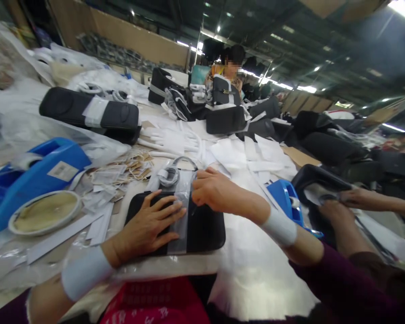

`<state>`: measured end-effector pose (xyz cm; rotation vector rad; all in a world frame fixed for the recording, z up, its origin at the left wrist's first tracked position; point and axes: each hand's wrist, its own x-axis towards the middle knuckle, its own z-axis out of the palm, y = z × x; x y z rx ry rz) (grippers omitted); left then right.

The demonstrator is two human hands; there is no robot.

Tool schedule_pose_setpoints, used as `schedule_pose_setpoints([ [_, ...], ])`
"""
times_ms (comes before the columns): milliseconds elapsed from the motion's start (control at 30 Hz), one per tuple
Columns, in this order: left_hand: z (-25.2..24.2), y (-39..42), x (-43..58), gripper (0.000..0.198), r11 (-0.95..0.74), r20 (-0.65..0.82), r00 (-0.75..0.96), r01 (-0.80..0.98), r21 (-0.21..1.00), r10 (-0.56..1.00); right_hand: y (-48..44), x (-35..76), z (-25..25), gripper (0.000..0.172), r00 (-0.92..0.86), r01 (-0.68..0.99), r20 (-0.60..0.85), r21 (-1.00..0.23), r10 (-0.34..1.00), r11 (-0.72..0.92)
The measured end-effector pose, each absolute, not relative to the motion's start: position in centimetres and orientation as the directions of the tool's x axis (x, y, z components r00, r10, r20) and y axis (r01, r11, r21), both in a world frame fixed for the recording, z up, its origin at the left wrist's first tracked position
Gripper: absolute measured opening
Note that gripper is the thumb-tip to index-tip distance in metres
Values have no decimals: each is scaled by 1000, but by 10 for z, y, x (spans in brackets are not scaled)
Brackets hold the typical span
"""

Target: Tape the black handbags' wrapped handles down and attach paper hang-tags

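Note:
A flat black case (pixel 205 229) lies on the table in front of me. A strip of clear tape or film (pixel 182 211) runs across its middle. My left hand (pixel 148 227) lies flat on the left half of the case, fingers spread, fingertips on the strip. My right hand (pixel 216 191) is at the case's top edge, fingers curled and pinching the strip's upper end. A coiled cable in a clear bag (pixel 170 175) sits just beyond the case. Both wrists wear white bands.
A blue tape dispenser (pixel 37 175) with a big tape roll (pixel 43 211) stands at left, paper tags (pixel 121 173) beside it. More black cases (pixel 91 112) and white sheets (pixel 249 157) cover the table. Another person's hands (pixel 344 202) work on a black case at right; a person sits far back.

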<state>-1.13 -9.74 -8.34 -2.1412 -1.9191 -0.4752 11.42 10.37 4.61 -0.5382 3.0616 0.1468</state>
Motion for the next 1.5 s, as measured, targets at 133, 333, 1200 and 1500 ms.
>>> schedule_pose_setpoints([
  [133,-85,-98,-11,52,-106,391,61,990,93,918,103,49,21,21,-883,-447,-196,75,-426,892],
  [333,-87,-99,-9,55,-94,451,16,984,151,892,99,31,8,18,-879,-473,-169,196,-445,859],
  [1200,-84,-97,-16,58,-201,384,123,965,169,915,134,24,-22,58,-988,79,143,201,51,976],
  [1500,-77,-102,-20,44,-169,416,54,955,246,908,165,41,-12,27,-743,346,273,-625,611,700],
])
